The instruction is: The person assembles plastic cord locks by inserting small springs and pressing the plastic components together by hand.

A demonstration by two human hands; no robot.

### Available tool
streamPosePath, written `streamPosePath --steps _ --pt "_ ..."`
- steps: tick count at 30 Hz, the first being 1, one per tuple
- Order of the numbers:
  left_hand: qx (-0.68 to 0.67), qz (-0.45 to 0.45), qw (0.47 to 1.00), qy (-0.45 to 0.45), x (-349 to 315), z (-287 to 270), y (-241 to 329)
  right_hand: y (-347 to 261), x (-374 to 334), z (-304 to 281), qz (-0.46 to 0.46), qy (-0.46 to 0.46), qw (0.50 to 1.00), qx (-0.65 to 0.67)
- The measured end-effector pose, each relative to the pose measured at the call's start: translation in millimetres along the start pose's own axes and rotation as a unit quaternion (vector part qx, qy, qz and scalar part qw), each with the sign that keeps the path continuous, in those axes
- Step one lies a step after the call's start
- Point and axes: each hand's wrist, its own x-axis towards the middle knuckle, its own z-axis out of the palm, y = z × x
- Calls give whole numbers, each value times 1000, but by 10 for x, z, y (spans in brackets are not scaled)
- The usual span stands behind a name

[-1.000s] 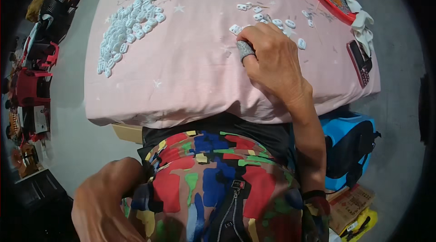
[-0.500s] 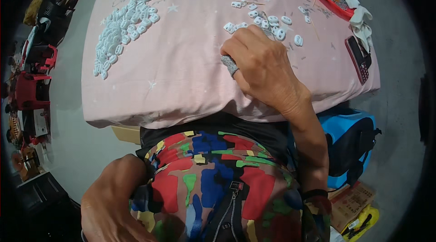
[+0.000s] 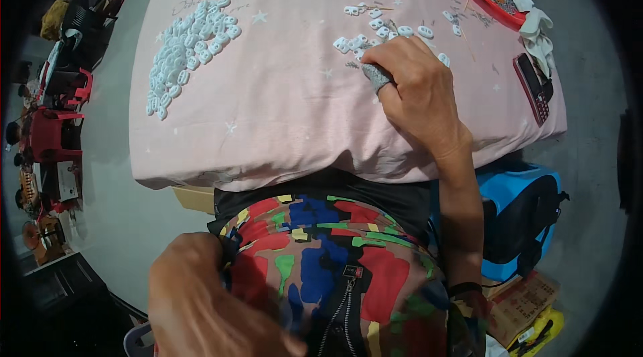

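The right hand, with a grey textured wrap around its thumb, is at the upper right of centre in the frame, over a pink cloth printed with white stars. Its fingers curl downward at the near edge of a loose cluster of small white oval pieces with paired holes. The fingertips are hidden behind the hand, so I cannot tell how far the grip is open or whether it has hold of a piece.

The left hand, blurred, is at the lower left in front of the multicoloured patterned garment; its grip cannot be made out either.

A much larger heap of the same white pieces lies in the upper left. A thin wooden stick lies at the top of the loose cluster, and small grey slivers lie just below it.

In the upper right, a red-rimmed tray holds a mass of grey bits, with a crumpled white cloth beside it. Below that cloth lies a dark red keypad phone. A blue and black bag stands at the lower right.
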Motion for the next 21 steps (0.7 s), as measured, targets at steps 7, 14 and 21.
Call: streamPosePath --steps 7,14,21 --pt "331 -339 764 439 -347 -769 -346 -3 -49 -11 71 98 992 36" --pt "530 -385 570 496 -692 -1292 -1043 -28 -29 29 55 70 996 26" --pt "384 -347 613 597 -635 -1169 -1007 -34 -29 31 39 84 995 45"
